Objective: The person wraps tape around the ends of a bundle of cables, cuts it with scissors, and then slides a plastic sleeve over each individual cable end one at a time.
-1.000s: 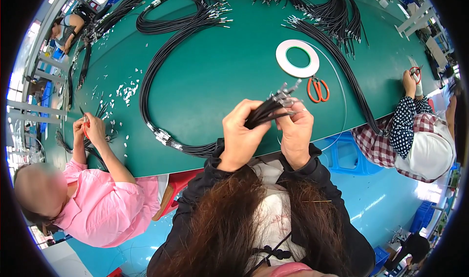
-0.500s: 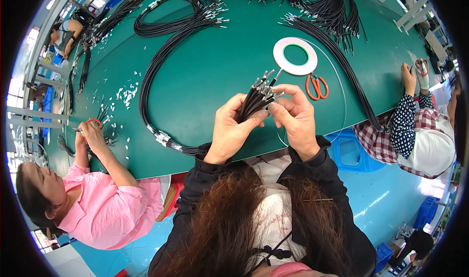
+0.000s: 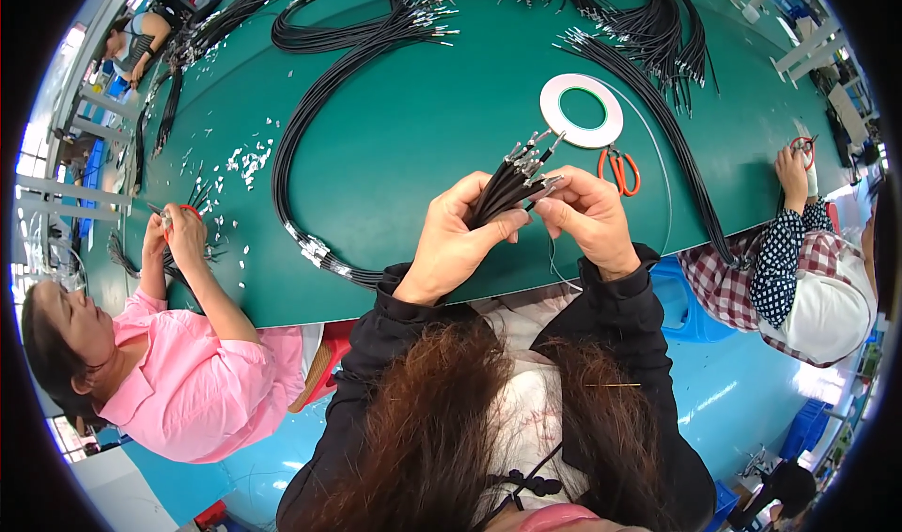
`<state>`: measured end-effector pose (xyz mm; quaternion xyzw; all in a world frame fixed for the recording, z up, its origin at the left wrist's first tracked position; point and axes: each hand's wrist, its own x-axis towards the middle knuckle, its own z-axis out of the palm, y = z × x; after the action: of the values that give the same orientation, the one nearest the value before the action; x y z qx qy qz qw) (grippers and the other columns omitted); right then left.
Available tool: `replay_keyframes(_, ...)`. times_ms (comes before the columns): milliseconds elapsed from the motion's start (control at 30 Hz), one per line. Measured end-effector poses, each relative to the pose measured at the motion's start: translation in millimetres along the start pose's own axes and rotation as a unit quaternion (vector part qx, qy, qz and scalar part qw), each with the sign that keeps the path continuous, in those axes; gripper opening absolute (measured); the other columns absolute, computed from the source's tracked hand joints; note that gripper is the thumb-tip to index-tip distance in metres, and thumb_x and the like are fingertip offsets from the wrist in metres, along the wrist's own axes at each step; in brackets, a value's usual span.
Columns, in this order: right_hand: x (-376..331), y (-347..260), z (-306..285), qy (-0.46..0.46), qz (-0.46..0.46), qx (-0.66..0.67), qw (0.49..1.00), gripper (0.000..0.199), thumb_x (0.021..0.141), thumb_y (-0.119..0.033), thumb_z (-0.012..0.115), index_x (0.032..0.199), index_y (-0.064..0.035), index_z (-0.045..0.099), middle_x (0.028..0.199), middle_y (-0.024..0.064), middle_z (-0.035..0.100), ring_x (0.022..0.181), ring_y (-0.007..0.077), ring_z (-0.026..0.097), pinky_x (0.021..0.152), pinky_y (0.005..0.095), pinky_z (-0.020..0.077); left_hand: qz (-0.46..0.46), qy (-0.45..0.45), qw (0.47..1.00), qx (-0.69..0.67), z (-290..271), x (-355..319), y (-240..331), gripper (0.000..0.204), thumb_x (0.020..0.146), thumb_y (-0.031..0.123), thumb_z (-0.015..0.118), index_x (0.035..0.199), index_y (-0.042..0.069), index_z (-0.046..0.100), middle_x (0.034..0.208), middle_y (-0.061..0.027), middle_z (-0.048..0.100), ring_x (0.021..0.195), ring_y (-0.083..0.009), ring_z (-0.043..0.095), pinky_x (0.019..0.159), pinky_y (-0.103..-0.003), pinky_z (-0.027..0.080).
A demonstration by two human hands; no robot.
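In front of me, above the green table, is a bundle of black cables with silvery metal ends pointing up and away. My left hand is wrapped round the bundle, its thumb lying across the front. At the bundle's right side, my right hand pinches one black cable near its end between thumb and fingers. A thin light strand hangs below the right fingers. Beyond that hand lie a flat white tape roll with a green inner ring and a small cutter with orange handles.
A long black cable bundle curves along the left, banded in white. Another bundle runs down the right; more cables lie behind. White scraps litter the left. Co-workers sit either side, in pink and in checks.
My right fingers have shifted slightly right and lower, closing on a cable at the bundle's edge. My left hand keeps its hold. The whole view has shifted a little.
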<state>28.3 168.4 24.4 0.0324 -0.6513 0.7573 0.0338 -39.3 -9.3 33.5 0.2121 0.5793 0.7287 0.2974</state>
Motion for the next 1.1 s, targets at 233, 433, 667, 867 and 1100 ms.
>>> replay_keyframes(233,-7,12,25,0.107,-0.053,0.048,0.992,0.011,0.087,-0.003,0.058,0.097,0.0027,0.058,0.076,0.0021,0.061,0.06,0.0053,0.052,0.053,0.0176,0.0406,-0.001,0.03,0.998,-0.048,5,-6,5,0.02,0.08,-0.002,0.065,0.098,0.0,0.057,0.087,-0.0033,0.06,0.072,-0.0087,0.057,0.063,-0.021,0.045)
replay_keyframes(433,-7,16,40,0.123,-0.081,0.049,0.988,0.011,0.087,-0.001,0.057,0.097,0.0031,0.058,0.077,0.0023,0.061,0.061,0.0061,0.053,0.054,0.0183,0.0414,0.119,0.07,0.979,0.148,3,-15,8,0.015,0.077,-0.003,0.065,0.089,0.0,0.058,0.083,-0.0026,0.061,0.072,-0.0079,0.055,0.063,-0.022,0.045)
replay_keyframes(667,-2,14,48,0.141,-0.097,0.07,0.983,0.011,0.087,-0.001,0.058,0.098,0.0029,0.058,0.078,0.0033,0.061,0.062,0.0066,0.053,0.055,0.0191,0.042,0.212,0.116,0.948,0.207,5,-13,12,0.016,0.074,-0.005,0.065,0.087,-0.001,0.057,0.079,-0.0018,0.06,0.072,-0.0048,0.053,0.062,-0.02,0.044)
replay_keyframes(867,-2,12,54,0.164,-0.087,0.06,0.981,0.011,0.087,-0.001,0.058,0.097,0.0017,0.057,0.077,0.0026,0.061,0.06,0.0084,0.052,0.054,0.0197,0.0393,0.174,0.144,0.945,0.238,9,-16,10,0.015,0.075,-0.005,0.062,0.087,-0.001,0.055,0.079,-0.0031,0.06,0.07,-0.005,0.053,0.062,-0.021,0.044)
replay_keyframes(1100,-8,14,49,0.167,-0.086,0.061,0.98,0.017,0.087,0.0,0.056,0.104,0.0014,0.053,0.078,0.0038,0.06,0.062,0.0085,0.053,0.056,0.0197,0.0405,0.15,0.088,0.957,0.232,6,-7,18,0.017,0.073,-0.004,0.061,0.09,-0.003,0.056,0.082,-0.0113,0.058,0.069,-0.0174,0.058,0.061,-0.029,0.046)
